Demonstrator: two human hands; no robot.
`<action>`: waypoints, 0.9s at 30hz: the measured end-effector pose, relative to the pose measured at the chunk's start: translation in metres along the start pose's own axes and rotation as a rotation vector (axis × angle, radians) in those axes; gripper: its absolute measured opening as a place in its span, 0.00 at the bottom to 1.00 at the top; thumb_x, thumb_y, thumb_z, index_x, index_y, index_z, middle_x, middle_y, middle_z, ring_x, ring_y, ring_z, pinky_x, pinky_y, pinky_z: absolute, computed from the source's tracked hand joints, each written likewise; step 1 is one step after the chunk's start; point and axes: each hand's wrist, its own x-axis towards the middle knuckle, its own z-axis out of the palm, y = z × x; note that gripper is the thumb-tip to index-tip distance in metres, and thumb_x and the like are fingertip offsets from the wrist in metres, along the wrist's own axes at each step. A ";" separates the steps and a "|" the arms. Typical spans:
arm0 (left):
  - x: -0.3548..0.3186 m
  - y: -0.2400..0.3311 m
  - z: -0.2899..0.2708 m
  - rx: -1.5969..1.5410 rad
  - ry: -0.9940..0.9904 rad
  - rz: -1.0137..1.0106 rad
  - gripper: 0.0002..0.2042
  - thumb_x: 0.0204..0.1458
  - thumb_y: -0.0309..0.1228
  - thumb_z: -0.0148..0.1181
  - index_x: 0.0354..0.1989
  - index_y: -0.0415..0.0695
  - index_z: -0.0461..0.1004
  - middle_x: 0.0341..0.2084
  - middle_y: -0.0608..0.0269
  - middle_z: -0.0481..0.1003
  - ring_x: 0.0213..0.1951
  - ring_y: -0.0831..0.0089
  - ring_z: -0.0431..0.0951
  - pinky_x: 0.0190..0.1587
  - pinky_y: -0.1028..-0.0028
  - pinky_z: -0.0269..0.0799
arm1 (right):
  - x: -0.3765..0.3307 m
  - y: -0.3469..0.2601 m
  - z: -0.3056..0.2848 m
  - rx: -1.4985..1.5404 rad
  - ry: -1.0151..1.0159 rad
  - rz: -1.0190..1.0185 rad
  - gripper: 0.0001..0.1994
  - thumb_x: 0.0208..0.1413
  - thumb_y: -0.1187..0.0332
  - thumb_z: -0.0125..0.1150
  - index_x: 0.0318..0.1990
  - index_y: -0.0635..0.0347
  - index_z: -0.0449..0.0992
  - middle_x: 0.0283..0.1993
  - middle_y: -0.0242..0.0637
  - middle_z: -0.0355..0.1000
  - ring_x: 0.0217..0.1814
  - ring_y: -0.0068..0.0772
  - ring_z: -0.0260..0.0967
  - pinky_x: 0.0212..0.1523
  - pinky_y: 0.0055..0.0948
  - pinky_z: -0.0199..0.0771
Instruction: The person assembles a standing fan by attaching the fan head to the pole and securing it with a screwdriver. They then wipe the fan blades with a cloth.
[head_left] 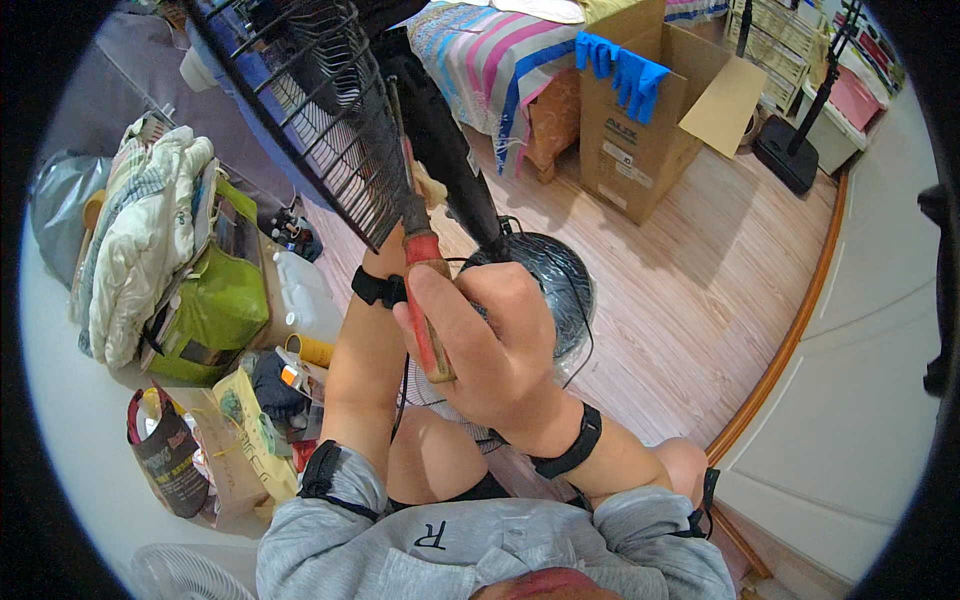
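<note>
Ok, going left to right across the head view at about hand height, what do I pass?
Pile of pale bedding → green bag → white plastic jug → right hand gripping the red-handled screwdriver → wooden floor → curved wooden skirting.

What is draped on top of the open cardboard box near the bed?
A pair of blue rubber gloves hangs over the rim of the cardboard box. The box's inside is out of sight, so any contents cannot be seen.
</note>
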 end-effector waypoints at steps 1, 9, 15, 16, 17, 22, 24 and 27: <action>0.015 0.030 0.020 -0.034 0.161 -0.009 0.30 0.67 0.43 0.47 0.74 0.42 0.52 0.66 0.55 0.64 0.65 0.66 0.66 0.66 0.67 0.61 | -0.001 0.001 0.000 -0.005 -0.011 -0.006 0.25 0.42 0.75 0.77 0.51 0.60 0.76 0.37 0.38 0.66 0.31 0.38 0.67 0.28 0.33 0.68; 0.065 -0.026 -0.019 -0.504 -0.144 0.093 0.31 0.64 0.41 0.53 0.74 0.47 0.54 0.64 0.58 0.67 0.62 0.64 0.69 0.66 0.65 0.65 | -0.006 0.009 0.006 0.088 0.057 -0.030 0.26 0.39 0.76 0.78 0.51 0.59 0.78 0.38 0.36 0.66 0.31 0.36 0.67 0.28 0.32 0.69; 0.052 -0.022 -0.001 -0.306 0.168 0.033 0.30 0.66 0.43 0.51 0.73 0.46 0.54 0.66 0.59 0.64 0.58 0.67 0.71 0.59 0.66 0.68 | -0.009 0.015 0.002 0.100 0.058 -0.022 0.27 0.38 0.76 0.78 0.51 0.57 0.79 0.38 0.35 0.66 0.32 0.37 0.68 0.30 0.32 0.70; 0.050 -0.018 0.003 -0.222 0.203 0.009 0.30 0.66 0.43 0.51 0.73 0.45 0.53 0.66 0.58 0.64 0.56 0.67 0.73 0.57 0.66 0.71 | -0.009 0.016 0.002 0.106 0.052 -0.019 0.27 0.38 0.77 0.78 0.51 0.57 0.79 0.38 0.35 0.66 0.32 0.37 0.68 0.30 0.32 0.71; 0.047 -0.013 0.004 -0.137 0.239 -0.014 0.30 0.66 0.42 0.51 0.73 0.45 0.53 0.67 0.58 0.63 0.54 0.68 0.74 0.54 0.67 0.73 | -0.009 0.018 0.002 0.124 0.076 -0.014 0.27 0.38 0.77 0.78 0.51 0.58 0.78 0.39 0.36 0.66 0.32 0.37 0.68 0.31 0.32 0.71; 0.023 0.000 -0.012 -0.516 -0.187 0.014 0.25 0.67 0.38 0.50 0.68 0.41 0.58 0.62 0.53 0.67 0.47 0.69 0.75 0.48 0.70 0.74 | -0.005 0.027 0.002 0.195 0.187 0.016 0.27 0.40 0.77 0.78 0.50 0.62 0.75 0.40 0.40 0.70 0.33 0.40 0.71 0.33 0.33 0.72; 0.024 -0.007 -0.014 -0.424 -0.240 0.062 0.20 0.68 0.36 0.45 0.63 0.37 0.65 0.57 0.50 0.72 0.56 0.63 0.73 0.58 0.68 0.71 | -0.003 0.030 -0.001 0.194 0.208 0.040 0.24 0.44 0.72 0.77 0.50 0.62 0.74 0.39 0.41 0.73 0.34 0.42 0.73 0.34 0.34 0.74; 0.043 -0.031 -0.008 -0.948 -0.298 -0.020 0.24 0.66 0.36 0.51 0.67 0.41 0.59 0.60 0.52 0.69 0.47 0.69 0.73 0.48 0.71 0.73 | 0.003 0.033 -0.009 0.167 0.232 0.086 0.23 0.45 0.69 0.77 0.48 0.64 0.75 0.38 0.44 0.77 0.32 0.44 0.75 0.33 0.34 0.77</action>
